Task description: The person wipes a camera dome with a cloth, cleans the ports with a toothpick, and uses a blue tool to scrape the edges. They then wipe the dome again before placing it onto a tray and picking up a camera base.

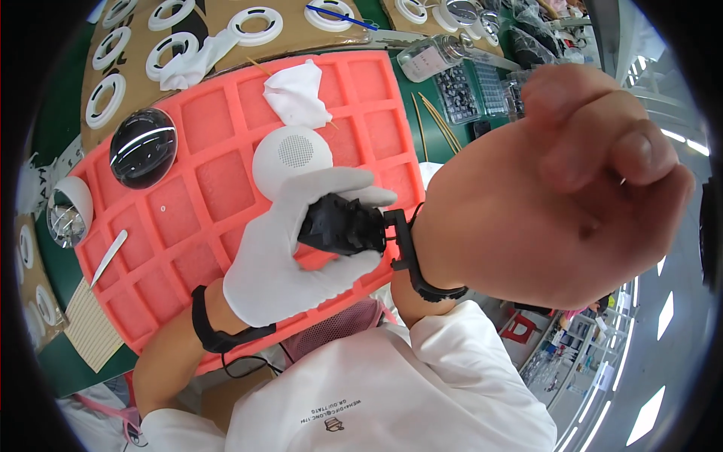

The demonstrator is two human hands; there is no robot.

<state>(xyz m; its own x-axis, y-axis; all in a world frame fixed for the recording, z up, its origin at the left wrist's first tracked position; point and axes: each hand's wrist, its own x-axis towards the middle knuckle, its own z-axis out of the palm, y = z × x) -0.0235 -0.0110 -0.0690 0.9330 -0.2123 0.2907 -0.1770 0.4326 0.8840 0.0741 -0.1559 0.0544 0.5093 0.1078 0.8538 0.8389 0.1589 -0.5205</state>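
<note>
My left hand (pixel 275 260), in a white glove, is wrapped around a black moulded part (pixel 339 224) above the pink foam tray (pixel 226 188). Bare and raised close to the camera, my right hand (pixel 557 181) has its fingers curled in; a tiny bright tip shows by the fingertips, too small to name. A white dome with a patch of small holes (pixel 290 160) sits on the tray just beyond my left hand. Further left on the tray rests a glossy black dome (pixel 143 148). A crumpled white cloth (pixel 296 93) lies behind the white dome.
A pair of white tweezers (pixel 110 258) and a small ring (pixel 163 209) lie on the tray. At the left edge stands a white cup-like shell (pixel 71 211). White rings (pixel 254 26) cover cardboard at the back, near a glass jar (pixel 431 58), wooden sticks (pixel 440 124) and a parts box (pixel 456 94).
</note>
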